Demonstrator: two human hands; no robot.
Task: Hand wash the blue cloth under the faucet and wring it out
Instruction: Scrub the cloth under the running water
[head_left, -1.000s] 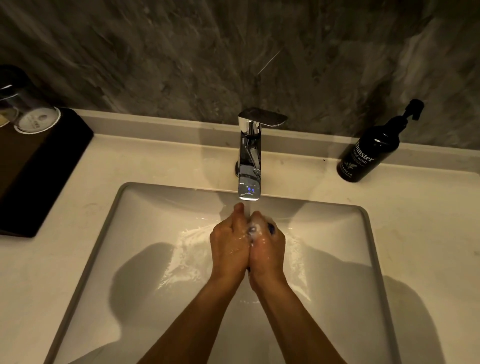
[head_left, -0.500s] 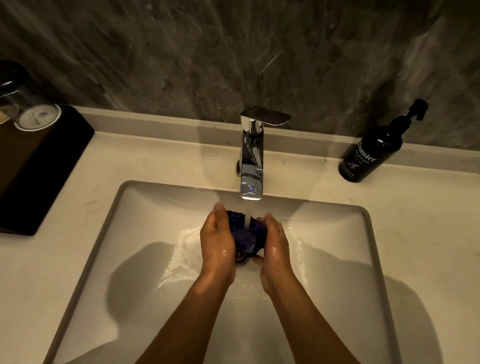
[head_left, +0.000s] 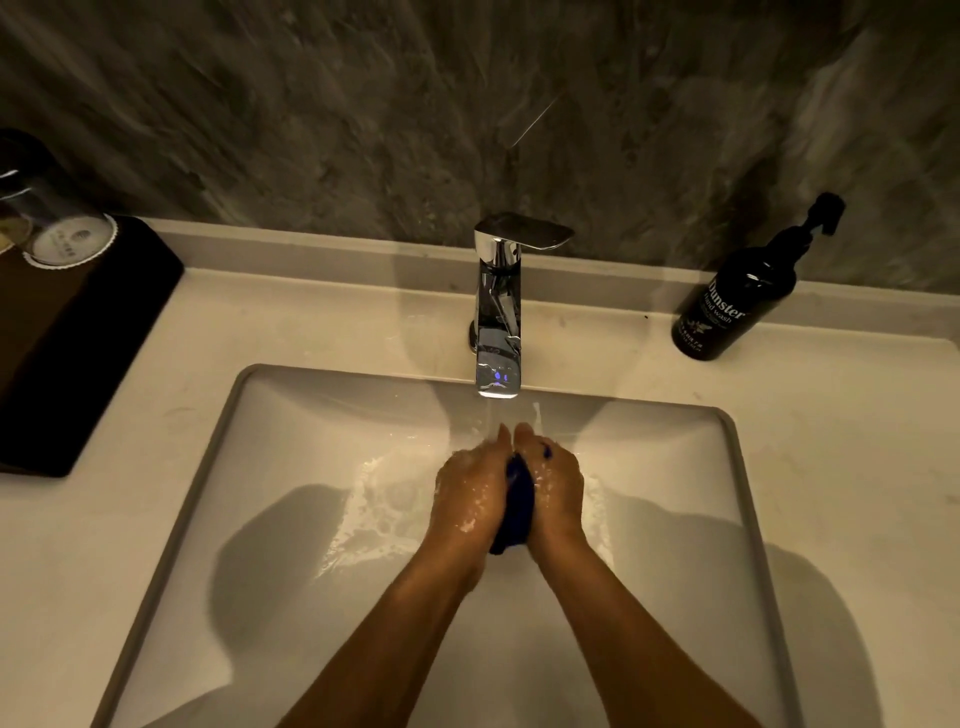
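Note:
The blue cloth is squeezed into a narrow dark strip between my two hands, over the middle of the white sink. My left hand presses it from the left, my right hand from the right, fingertips touching at the top. Both hands are wet. Most of the cloth is hidden between the palms; its lower end sticks out at the wrists. The chrome faucet stands just behind, and its water stream falls onto my fingertips.
A black hand wash pump bottle stands on the counter at the back right. A dark tray with a covered glass sits at the left. Water splashes in the basin around my hands. A stone wall rises behind the counter.
Half a second ago my hands were apart with the cloth spread open under the stream. They have come together and pressed the cloth into a tight strip.

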